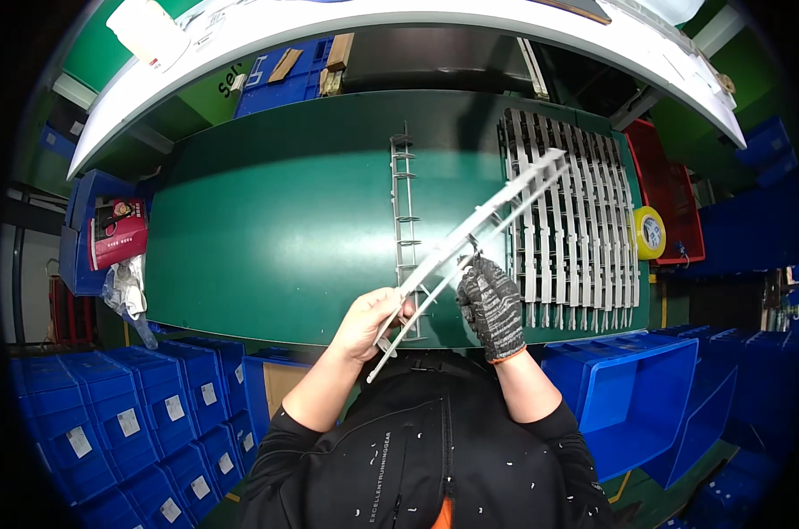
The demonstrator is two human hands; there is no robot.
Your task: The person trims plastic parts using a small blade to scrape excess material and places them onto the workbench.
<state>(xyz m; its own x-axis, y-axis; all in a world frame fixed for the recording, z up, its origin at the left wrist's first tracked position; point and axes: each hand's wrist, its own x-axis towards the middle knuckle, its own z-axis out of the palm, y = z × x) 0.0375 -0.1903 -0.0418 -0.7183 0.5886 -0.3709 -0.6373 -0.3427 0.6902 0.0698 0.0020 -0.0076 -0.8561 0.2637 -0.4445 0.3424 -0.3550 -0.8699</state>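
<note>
My bare left hand (369, 322) is closed round the near end of a long light-grey ladder-shaped strip (448, 244), two rails joined by short crosspieces. The strip slants up over the table toward the far right. In a dark knitted glove, my right hand (492, 304) is closed beside the strip's middle, against its right-hand rail. Something small and dark shows at its fingertips; I cannot make out what it is. Under the raised strip, a similar grey strip (398, 203) lies lengthwise on the green table (267, 229). Many more are laid side by side in a stack (576, 238) to the right.
A yellow tape roll (649, 233) and a red crate (664, 189) sit right of the stack. Blue bins (633, 397) stand at the near right, with stacked blue boxes (126, 419) near left. A white shelf (399, 37) crosses the far side. A red bag (119, 238) lies left.
</note>
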